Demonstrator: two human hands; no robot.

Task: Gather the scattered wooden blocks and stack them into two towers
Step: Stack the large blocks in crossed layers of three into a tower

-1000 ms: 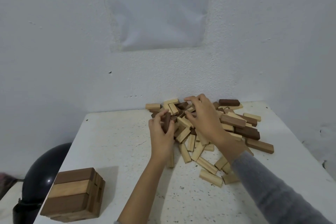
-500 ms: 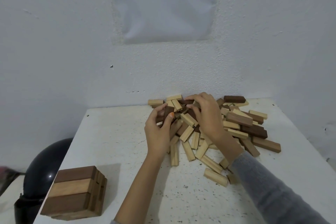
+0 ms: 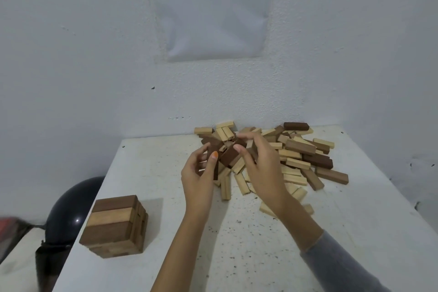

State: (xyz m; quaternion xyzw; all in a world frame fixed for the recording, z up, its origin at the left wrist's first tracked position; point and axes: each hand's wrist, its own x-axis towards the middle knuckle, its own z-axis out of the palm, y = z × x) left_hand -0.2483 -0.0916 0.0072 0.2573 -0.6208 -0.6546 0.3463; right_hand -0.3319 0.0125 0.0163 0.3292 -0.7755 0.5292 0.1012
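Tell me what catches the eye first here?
A jumbled pile of light and dark wooden blocks lies at the white table's far edge. Both hands reach into it: the left hand grips an upright dark block, the right hand pinches a brown block. A neat block tower stands at the near left corner.

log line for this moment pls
step: gathering blocks | left hand: holds upright dark block | right hand: pinches tilted dark block on pile | started tower: front-left, untouched
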